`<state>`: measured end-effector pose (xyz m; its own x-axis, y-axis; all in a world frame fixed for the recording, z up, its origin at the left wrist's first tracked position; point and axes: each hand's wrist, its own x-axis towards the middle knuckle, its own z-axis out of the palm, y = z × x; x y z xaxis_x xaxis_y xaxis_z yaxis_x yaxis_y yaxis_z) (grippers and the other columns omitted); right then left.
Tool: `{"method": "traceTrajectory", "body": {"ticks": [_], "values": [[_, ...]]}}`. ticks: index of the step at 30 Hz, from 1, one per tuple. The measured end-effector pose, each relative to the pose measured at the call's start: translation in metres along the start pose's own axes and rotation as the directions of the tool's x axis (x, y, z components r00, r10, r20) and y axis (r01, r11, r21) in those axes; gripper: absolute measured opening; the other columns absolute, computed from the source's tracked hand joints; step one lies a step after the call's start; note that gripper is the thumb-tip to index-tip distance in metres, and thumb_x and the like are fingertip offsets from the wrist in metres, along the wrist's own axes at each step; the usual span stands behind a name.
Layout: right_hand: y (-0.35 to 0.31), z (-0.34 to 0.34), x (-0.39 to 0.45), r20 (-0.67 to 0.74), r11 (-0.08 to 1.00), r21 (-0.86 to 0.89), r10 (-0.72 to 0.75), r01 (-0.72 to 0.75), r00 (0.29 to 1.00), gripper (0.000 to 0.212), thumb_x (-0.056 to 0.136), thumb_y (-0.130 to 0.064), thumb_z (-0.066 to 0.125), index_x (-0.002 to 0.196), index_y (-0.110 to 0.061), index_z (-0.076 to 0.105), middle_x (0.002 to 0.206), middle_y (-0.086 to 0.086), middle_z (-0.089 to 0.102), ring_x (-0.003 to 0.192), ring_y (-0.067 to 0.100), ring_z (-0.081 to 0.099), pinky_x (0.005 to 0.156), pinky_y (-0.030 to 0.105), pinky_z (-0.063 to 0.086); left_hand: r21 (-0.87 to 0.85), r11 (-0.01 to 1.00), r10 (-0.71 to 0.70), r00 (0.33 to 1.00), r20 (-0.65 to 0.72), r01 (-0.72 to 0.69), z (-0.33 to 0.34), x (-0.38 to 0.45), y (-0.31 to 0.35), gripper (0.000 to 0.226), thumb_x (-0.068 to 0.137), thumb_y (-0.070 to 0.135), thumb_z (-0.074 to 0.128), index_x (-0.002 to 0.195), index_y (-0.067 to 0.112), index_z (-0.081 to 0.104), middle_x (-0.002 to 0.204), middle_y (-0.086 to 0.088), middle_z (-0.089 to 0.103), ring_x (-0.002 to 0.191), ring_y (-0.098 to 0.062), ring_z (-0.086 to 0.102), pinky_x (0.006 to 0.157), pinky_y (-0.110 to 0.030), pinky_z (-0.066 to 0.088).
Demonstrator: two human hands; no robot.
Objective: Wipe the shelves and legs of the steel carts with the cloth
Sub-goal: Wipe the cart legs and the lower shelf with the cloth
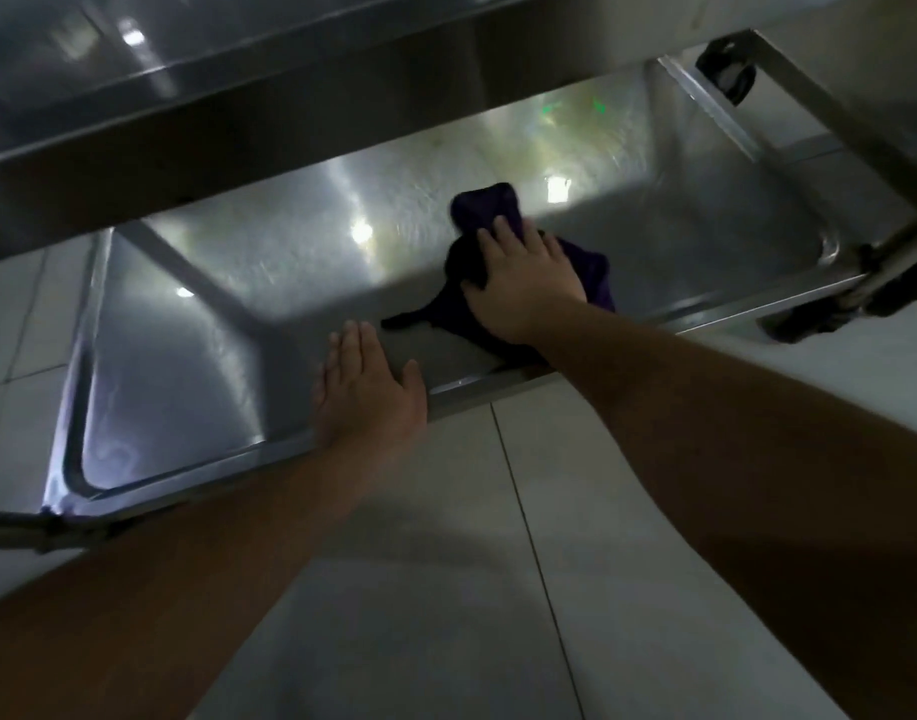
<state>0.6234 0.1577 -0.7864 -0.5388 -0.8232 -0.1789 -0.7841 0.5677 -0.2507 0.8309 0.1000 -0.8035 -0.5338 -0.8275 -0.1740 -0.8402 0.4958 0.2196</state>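
Note:
The steel cart's bottom shelf [196, 356] is a shallow shiny tray seen from above, under the cart's upper shelf [238, 101]. A dark purple cloth [485, 210] lies crumpled on the bottom shelf near its front edge. My right hand [523, 283] presses flat on the cloth with fingers straight. My left hand [368, 387] rests flat on the front rim of the bottom shelf, to the left of the cloth, holding nothing.
A cart leg [893, 262] and a black caster wheel [809, 319] stand at the right front corner; another wheel [729, 70] shows at the far right. Pale floor tiles [498, 563] spread in front of the cart. The left front corner [56, 511] is near the frame edge.

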Motion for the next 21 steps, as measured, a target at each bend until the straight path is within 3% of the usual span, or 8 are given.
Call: {"method": "traceTrajectory", "body": {"ticks": [3,5,7,10,13,16,21], "values": [[0.011,0.000,-0.007,0.011,0.986,-0.045,-0.161,0.161,0.987,0.073,0.104,-0.061,0.031,0.166,-0.027,0.014,0.175,0.001,0.007,0.160,0.026,0.006,0.128,0.044,0.008,-0.113,0.992,0.061,0.993,0.099,-0.050,-0.015,0.006,-0.014,0.072,0.111,0.047,0.036,0.170,0.017,0.007,0.178,0.004,-0.004,0.162,-0.014,-0.006,0.128,-0.035,-0.002],[0.037,-0.005,-0.011,-0.090,0.994,-0.070,-0.090,0.084,0.992,0.066,0.103,-0.055,0.041,0.160,-0.023,0.033,0.169,0.006,0.027,0.151,0.033,0.029,0.121,0.048,0.025,-0.077,0.991,0.119,0.985,0.124,-0.110,-0.029,0.006,-0.039,0.071,0.110,0.048,0.039,0.170,0.021,0.011,0.178,0.006,-0.001,0.163,-0.016,0.002,0.129,-0.038,0.007],[0.074,-0.013,-0.014,-0.215,0.985,-0.045,0.155,-0.168,0.964,0.057,0.102,-0.047,0.046,0.148,-0.013,0.045,0.157,0.015,0.041,0.139,0.042,0.042,0.113,0.053,0.035,0.040,0.993,0.105,0.988,0.115,-0.110,-0.043,0.003,-0.078,0.072,0.109,0.049,0.039,0.169,0.018,0.014,0.178,0.000,0.005,0.162,-0.022,0.009,0.130,-0.044,0.015],[0.128,-0.025,-0.020,-0.178,0.813,0.055,0.580,-0.580,0.795,0.068,0.106,-0.047,0.034,0.160,-0.007,0.026,0.168,0.019,0.022,0.153,0.045,0.021,0.123,0.057,0.019,0.130,0.991,0.020,0.999,0.045,-0.026,-0.056,-0.009,-0.135,0.070,0.109,0.042,0.043,0.165,0.004,0.024,0.175,-0.015,0.017,0.162,-0.031,0.015,0.129,-0.053,0.021],[0.124,-0.025,-0.013,-0.119,0.666,0.123,0.746,-0.736,0.655,0.074,0.106,-0.050,0.027,0.165,-0.008,0.012,0.173,0.017,0.008,0.157,0.045,0.006,0.127,0.055,0.007,0.146,0.989,0.008,0.999,0.031,-0.013,-0.052,-0.018,-0.159,0.068,0.110,0.041,0.036,0.162,-0.002,0.027,0.171,-0.022,0.024,0.160,-0.037,0.020,0.127,-0.056,0.025],[0.069,-0.009,0.003,-0.120,0.712,0.132,0.702,-0.690,0.702,0.071,0.107,-0.045,0.026,0.165,-0.006,0.013,0.173,0.018,0.009,0.157,0.046,0.004,0.127,0.055,0.005,0.139,0.990,0.020,1.000,-0.024,-0.017,-0.040,-0.023,-0.159,0.079,0.104,0.050,0.017,0.163,-0.003,0.027,0.170,-0.024,0.026,0.159,-0.038,0.023,0.128,-0.053,0.024],[-0.089,0.032,0.031,-0.052,0.845,0.119,0.529,-0.521,0.847,0.074,0.105,-0.043,0.029,0.164,-0.003,0.010,0.172,0.022,0.005,0.156,0.051,-0.001,0.125,0.061,0.001,0.158,0.987,0.027,0.998,-0.056,-0.018,-0.035,-0.023,-0.162,0.081,0.102,0.050,0.013,0.164,0.000,0.026,0.171,-0.022,0.026,0.160,-0.035,0.022,0.128,-0.052,0.025]]}}
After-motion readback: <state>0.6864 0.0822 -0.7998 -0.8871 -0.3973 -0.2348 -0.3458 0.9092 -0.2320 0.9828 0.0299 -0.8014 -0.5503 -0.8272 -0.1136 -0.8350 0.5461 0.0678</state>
